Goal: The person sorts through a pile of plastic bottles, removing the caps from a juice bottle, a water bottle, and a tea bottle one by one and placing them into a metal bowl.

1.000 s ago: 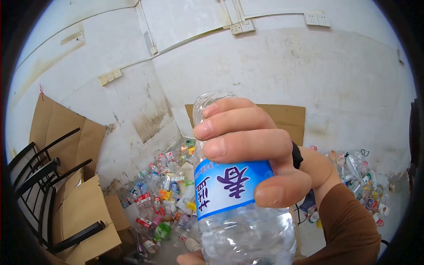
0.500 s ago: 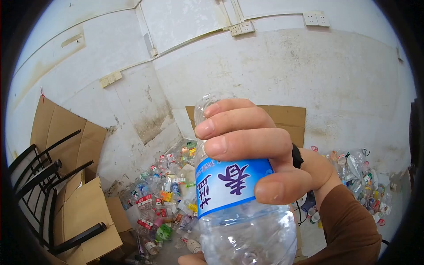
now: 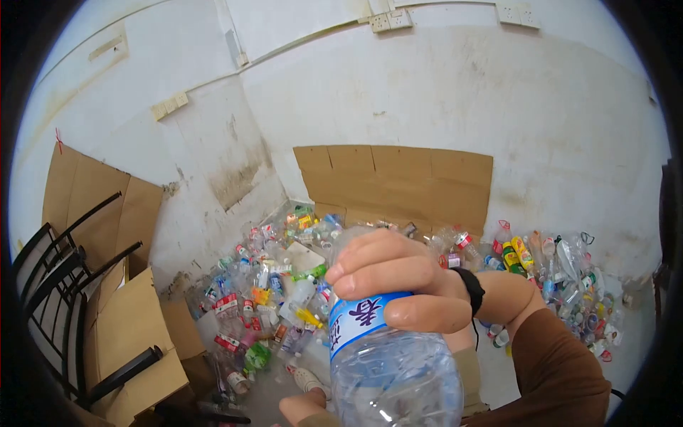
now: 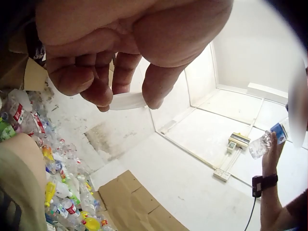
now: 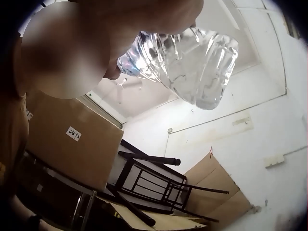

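My right hand (image 3: 405,274) grips a clear plastic water bottle (image 3: 395,377) round its blue and white label, thumb on the near side. In the right wrist view the ribbed end of the bottle (image 5: 202,67) points away from the person's head; its neck is hidden. My left hand (image 4: 130,43) is held lower, and only a small part of it shows at the bottom of the head view. Between its thumb and fingertips it pinches a small white bottle cap (image 4: 127,101).
A large heap of empty plastic bottles (image 3: 263,285) covers the floor ahead, with another pile (image 3: 569,285) at the right. Flat cardboard (image 3: 398,178) leans on the back wall. A black metal chair frame (image 3: 64,299) and more cardboard (image 3: 128,341) stand at the left.
The bottle and right hand have come down in the head view, uncovering more of the cardboard and bottles behind. The head view has tilted slightly downward. The right hand keeps its grip.
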Available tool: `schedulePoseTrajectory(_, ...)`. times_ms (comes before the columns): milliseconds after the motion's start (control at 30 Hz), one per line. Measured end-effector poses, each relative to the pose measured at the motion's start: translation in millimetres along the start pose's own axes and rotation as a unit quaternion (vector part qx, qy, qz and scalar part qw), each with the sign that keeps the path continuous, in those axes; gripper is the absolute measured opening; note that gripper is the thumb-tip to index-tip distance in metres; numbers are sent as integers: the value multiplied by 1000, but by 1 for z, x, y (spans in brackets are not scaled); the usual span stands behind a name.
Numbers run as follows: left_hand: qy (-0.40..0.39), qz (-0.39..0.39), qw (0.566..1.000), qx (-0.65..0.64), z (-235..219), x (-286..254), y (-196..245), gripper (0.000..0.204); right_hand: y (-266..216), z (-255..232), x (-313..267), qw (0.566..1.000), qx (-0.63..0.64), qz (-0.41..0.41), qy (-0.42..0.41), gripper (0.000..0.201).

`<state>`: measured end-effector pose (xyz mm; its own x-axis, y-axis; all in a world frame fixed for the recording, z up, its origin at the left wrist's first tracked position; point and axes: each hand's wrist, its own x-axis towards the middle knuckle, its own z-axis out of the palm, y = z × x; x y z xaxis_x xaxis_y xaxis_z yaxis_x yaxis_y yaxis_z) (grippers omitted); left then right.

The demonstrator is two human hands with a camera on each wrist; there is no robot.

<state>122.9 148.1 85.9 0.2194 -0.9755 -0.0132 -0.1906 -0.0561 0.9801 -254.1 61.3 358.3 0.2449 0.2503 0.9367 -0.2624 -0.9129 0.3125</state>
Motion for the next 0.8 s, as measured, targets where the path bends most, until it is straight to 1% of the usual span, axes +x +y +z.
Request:
schedulePoseTrajectory(67,4,6,1000,17,5,-1,13,36,-4,-1,-15,999,15,37,-16,36)
schedulePoseTrajectory(100,7,-3,1000,6,6,-1,13,36,-9,0,-24,997,26,67,-21,37)
schedulePoseTrajectory(167,-5,16,1000,2,12,3,19,36,-20,2,-41,987,64,139,-40,45)
schedulePoseTrajectory(233,-12,23,1000,3,19,8,24,37,-32,3,-57,963,128,226,-68,58)
schedulePoseTrajectory(267,-10,18,1000,5,21,9,24,37,-38,6,-72,944,149,287,-62,67)
schedulePoseTrajectory(300,-19,25,999,-31,25,15,21,32,-44,11,-92,918,177,351,-57,75)
schedulePoseTrajectory(333,-20,31,997,-66,29,20,22,30,-52,15,-105,905,175,380,-76,84)
schedulePoseTrajectory(367,-34,30,997,-65,32,20,27,30,-60,19,-118,891,173,409,-96,94)
schedulePoseTrajectory(400,-48,34,996,-67,35,25,36,31,-68,24,-131,864,172,457,-126,93)
schedulePoseTrajectory(467,-84,90,991,-57,43,31,55,30,-84,33,-161,811,155,531,-191,90)
schedulePoseTrajectory(533,-117,125,982,-76,54,35,79,35,-99,43,-187,766,159,580,-226,87)
schedulePoseTrajectory(567,-136,127,977,-100,59,38,87,36,-105,48,-196,744,156,603,-243,86)
schedulePoseTrajectory(633,-180,144,965,-128,69,45,98,39,-113,53,-207,740,154,593,-277,83)
schedulePoseTrajectory(667,-200,154,961,-116,73,48,104,39,-115,56,-210,740,150,587,-294,81)
schedulePoseTrajectory(700,-222,161,956,-103,77,49,110,39,-118,59,-211,744,157,587,-278,80)
schedulePoseTrajectory(733,-244,169,950,-92,81,50,114,39,-119,60,-212,749,147,579,-287,80)
schedulePoseTrajectory(800,-262,161,949,-63,86,52,115,39,-118,61,-212,759,127,561,-304,81)
